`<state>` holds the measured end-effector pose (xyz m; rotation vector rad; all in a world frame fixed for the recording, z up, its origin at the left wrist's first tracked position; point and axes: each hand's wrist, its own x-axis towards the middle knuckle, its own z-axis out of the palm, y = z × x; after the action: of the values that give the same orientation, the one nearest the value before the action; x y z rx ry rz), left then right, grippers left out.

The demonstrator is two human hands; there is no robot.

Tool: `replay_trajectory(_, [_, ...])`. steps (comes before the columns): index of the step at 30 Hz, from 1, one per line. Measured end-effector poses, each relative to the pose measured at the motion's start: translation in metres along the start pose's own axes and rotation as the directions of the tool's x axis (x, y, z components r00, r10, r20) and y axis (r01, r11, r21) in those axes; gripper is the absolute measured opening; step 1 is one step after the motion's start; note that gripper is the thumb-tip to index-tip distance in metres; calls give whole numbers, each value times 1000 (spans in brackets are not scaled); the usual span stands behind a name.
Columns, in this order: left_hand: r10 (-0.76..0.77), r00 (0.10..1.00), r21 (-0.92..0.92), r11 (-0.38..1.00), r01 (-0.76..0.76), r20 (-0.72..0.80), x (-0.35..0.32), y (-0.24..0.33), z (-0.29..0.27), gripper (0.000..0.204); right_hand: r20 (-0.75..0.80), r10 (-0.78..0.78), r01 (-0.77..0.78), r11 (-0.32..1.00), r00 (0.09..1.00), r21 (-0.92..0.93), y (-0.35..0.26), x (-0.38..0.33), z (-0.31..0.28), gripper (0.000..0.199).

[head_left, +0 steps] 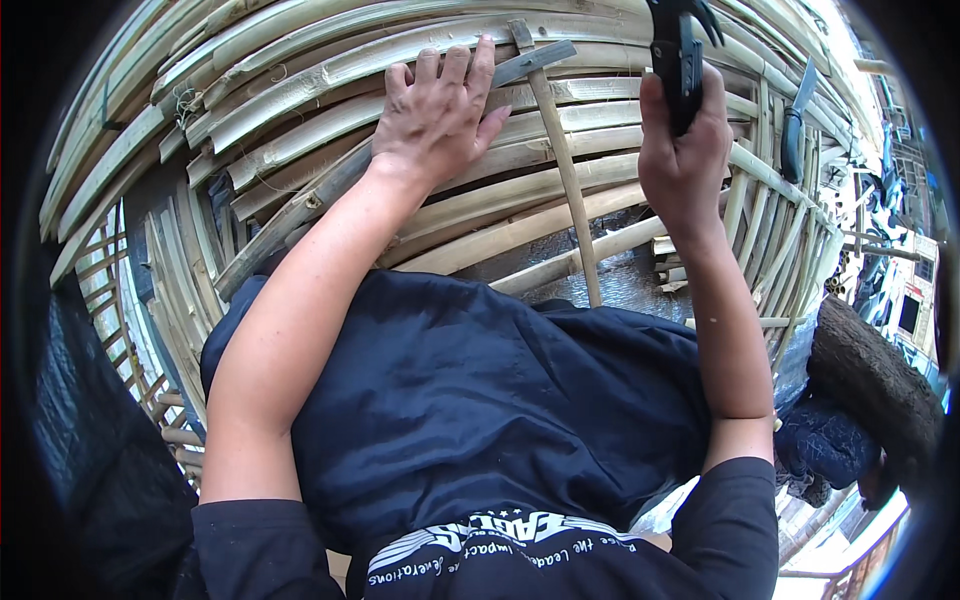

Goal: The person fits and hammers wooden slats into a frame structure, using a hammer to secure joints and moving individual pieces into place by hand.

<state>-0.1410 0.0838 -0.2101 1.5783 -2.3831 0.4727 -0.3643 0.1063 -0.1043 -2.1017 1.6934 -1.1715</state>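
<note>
My left hand (435, 115) lies with its fingers spread on the split bamboo slats (300, 105), at upper centre. Just right of its fingertips, a short greyish flat strip (535, 62) crosses a long narrow bamboo stick (562, 165) that runs down across the slats. My right hand (685, 150) is raised at upper right, closed round a black tool (680, 65) with a curved, claw-like prong at its top. The tool's upper end is cut off by the frame edge, so its exact kind cannot be made out.
A knife (792, 140) with a dark handle rests on slats to the right. Dark cloth (480, 370) covers my lap. Short bamboo pieces (670, 262) sit below the slats. A thick log (870, 370) lies at far right, and a dark sheet (100, 420) hangs at left.
</note>
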Motion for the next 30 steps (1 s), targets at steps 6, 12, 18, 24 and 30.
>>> replay_trajectory(6, [3,1000,-74,997,-4,-3,4,4,1,77,377,94,41,941,921,-337,23,-6,12,30])
replay_trajectory(12, [8,1000,-16,1000,-9,-9,-1,3,-2,78,-14,-43,45,989,999,143,11,-15,7,35])
replay_trajectory(18, [-5,1000,-23,1000,5,11,4,-2,0,77,354,95,10,959,931,-284,8,4,2,37])
replay_trajectory(24, [13,1000,-65,998,-14,-8,4,7,-1,75,331,79,64,914,940,-401,36,-13,13,30])
replay_trajectory(30, [10,1000,-49,999,-11,-16,3,4,-1,72,73,-110,109,994,991,8,12,-13,7,23])
